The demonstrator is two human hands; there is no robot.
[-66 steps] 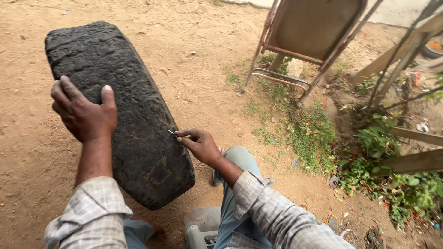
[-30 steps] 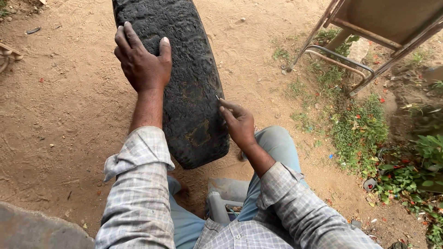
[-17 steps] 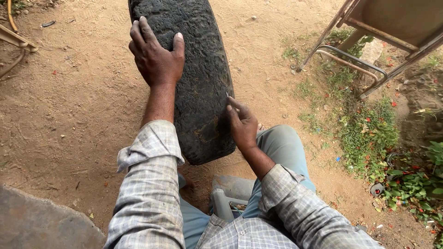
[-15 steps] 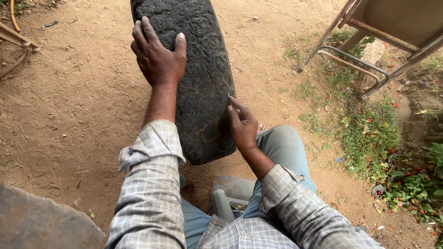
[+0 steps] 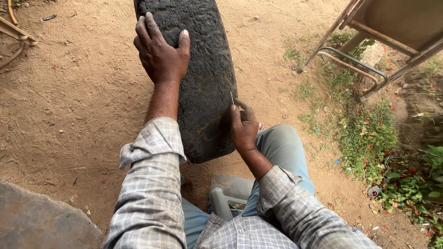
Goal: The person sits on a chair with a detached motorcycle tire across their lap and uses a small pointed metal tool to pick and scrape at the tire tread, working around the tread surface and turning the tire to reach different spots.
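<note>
The worn black tyre (image 5: pixel 198 74) stands upright on the sandy ground (image 5: pixel 74 106), between the person's knees. The left hand (image 5: pixel 160 50) lies flat on its tread, fingers spread. The right hand (image 5: pixel 243 127) pinches a thin metal spike (image 5: pixel 231 97) against the tyre's sidewall. A rusty metal frame (image 5: pixel 369 50) stands to the right.

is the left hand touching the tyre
Touching. The head view shows the left hand pressed flat on the tyre, fingers spread over its tread with no gap.

tyre (image 5: pixel 198 69): 1 | small metal pick (image 5: pixel 231 97): 1 | metal-framed chair (image 5: pixel 378 37): 1 | grey container (image 5: pixel 228 196): 1
</note>
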